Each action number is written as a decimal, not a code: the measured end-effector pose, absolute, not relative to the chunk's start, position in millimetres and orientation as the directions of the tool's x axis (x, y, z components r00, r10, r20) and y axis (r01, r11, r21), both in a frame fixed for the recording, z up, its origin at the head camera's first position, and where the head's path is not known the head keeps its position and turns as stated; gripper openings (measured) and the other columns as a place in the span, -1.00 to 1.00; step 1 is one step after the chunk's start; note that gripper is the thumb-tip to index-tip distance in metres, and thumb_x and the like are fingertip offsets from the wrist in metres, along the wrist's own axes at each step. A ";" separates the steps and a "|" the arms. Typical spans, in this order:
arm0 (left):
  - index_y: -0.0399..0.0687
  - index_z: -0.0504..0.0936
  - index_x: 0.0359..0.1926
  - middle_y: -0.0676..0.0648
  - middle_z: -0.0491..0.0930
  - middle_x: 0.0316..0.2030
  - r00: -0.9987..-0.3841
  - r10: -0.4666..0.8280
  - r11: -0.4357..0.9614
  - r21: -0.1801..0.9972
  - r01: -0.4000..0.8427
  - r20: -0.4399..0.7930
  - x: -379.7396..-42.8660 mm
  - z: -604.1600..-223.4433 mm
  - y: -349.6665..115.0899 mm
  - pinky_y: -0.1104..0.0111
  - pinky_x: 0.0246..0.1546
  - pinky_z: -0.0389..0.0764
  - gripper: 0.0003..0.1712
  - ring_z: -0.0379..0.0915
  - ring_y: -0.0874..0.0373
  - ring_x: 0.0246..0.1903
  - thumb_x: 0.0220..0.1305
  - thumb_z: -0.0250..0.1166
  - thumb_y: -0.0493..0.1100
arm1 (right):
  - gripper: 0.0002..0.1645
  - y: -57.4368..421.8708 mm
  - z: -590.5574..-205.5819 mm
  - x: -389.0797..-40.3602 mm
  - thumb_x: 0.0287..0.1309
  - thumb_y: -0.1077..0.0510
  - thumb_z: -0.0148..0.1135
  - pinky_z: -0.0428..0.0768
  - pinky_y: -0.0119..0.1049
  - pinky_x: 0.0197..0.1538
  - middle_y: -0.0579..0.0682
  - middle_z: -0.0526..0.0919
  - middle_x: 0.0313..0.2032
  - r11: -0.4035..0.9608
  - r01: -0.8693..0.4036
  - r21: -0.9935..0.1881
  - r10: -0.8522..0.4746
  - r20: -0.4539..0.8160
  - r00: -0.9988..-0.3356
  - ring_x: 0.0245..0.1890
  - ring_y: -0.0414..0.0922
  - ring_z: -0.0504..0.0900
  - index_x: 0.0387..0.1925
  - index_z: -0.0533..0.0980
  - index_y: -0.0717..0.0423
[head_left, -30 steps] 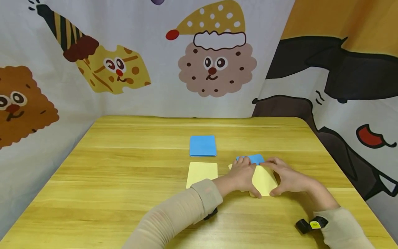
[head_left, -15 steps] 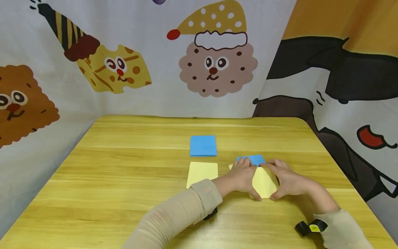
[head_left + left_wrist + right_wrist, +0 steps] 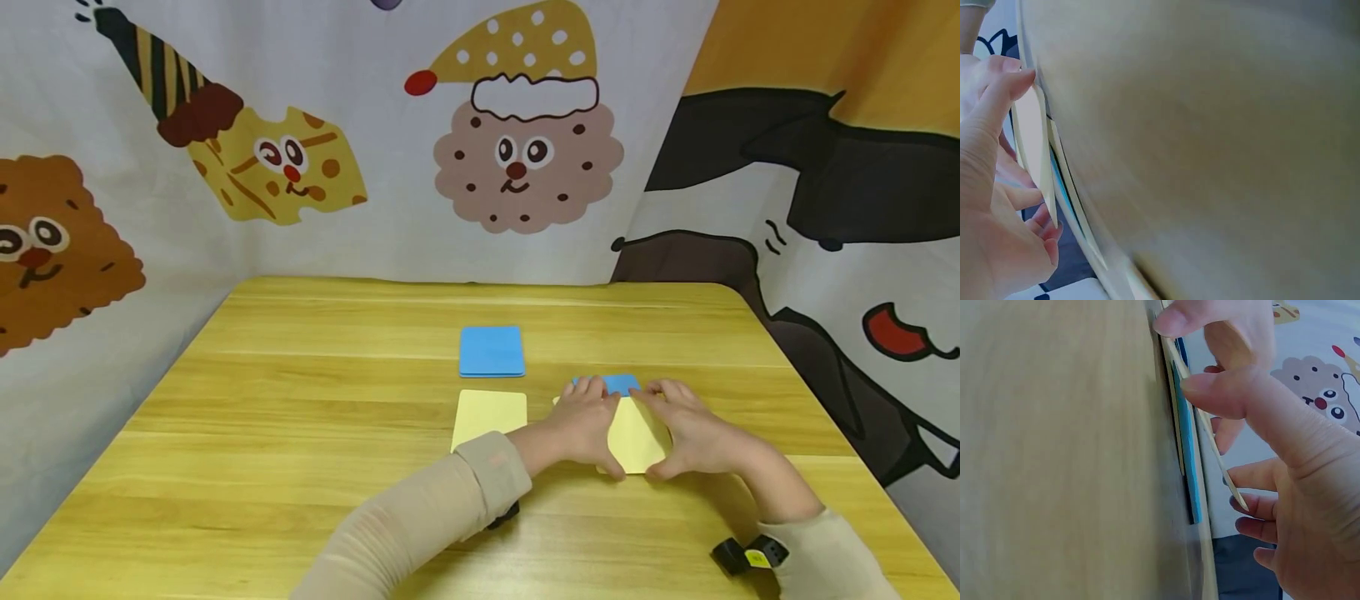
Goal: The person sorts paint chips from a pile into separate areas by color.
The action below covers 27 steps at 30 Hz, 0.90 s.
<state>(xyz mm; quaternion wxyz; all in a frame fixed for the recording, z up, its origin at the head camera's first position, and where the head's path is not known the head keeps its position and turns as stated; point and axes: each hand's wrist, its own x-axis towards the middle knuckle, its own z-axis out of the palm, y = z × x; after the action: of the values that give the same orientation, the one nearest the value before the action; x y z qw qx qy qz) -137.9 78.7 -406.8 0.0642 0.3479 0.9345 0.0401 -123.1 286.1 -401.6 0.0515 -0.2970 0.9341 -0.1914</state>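
Between both hands is a pale yellow card [image 3: 636, 437], raised and tilted above a low stack. My left hand [image 3: 581, 423] grips its left side, thumb at the near edge and fingers toward the far edge. On the other side my right hand [image 3: 701, 429] holds it likewise; in the right wrist view the right thumb [image 3: 1216, 390] touches the card's edge [image 3: 1217, 453]. Beneath it lies a blue card [image 3: 621, 384], its far strip showing, with a thin yellow layer beside it in the right wrist view. A yellow corner [image 3: 556, 401] peeks out left of my left hand.
On the wooden table [image 3: 300, 417], a blue card stack [image 3: 491, 352] lies farther back. In front of it is another yellow card [image 3: 489, 415], partly covered by my left sleeve [image 3: 435, 517]. A printed curtain [image 3: 375, 242] hangs behind the table.
Both hands keep their places around the yellow card. Its near edge dips slightly toward the person, then comes back up a little.
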 end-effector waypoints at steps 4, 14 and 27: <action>-0.06 0.18 0.44 0.09 0.23 0.10 -0.739 0.669 0.742 0.113 0.661 -0.072 -138.1 -404.2 74.1 0.51 -0.13 0.09 0.37 0.05 0.27 -0.08 -0.33 0.40 0.55 | 0.32 282.4 -399.1 -122.6 -0.52 -0.07 0.64 0.38 0.09 -0.02 0.14 0.30 0.05 0.734 -0.573 -0.365 -0.591 0.073 -0.803 0.05 0.08 0.23 0.32 0.24 0.40; -0.12 0.18 0.44 0.00 0.18 0.23 -0.722 0.692 0.711 0.184 0.679 -0.011 -138.7 -397.8 45.5 0.44 0.02 0.12 0.33 0.04 0.17 0.14 -0.28 0.43 0.47 | 0.36 265.8 -391.2 -121.2 -0.49 -0.12 0.63 0.40 0.06 -0.07 0.10 0.26 0.09 0.727 -0.579 -0.369 -0.588 0.099 -0.802 0.08 0.05 0.20 0.40 0.18 0.24; -0.20 0.24 0.39 -0.08 0.21 0.20 -0.700 0.712 0.674 0.222 0.705 0.060 -139.0 -397.8 -10.1 0.33 0.00 0.17 0.31 0.07 0.09 0.13 -0.32 0.48 0.39 | 0.36 218.5 -389.9 -125.9 -0.49 -0.17 0.61 0.36 0.09 0.03 0.05 0.26 0.11 0.696 -0.608 -0.383 -0.622 0.103 -0.777 0.15 0.07 0.18 0.39 0.20 0.22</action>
<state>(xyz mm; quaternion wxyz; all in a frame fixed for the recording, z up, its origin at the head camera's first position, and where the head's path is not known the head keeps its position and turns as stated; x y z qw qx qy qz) -139.0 -10.1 -397.8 0.0159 0.3871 0.9147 0.1148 -125.9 218.5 -389.9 0.0172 -0.3338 0.9207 -0.2015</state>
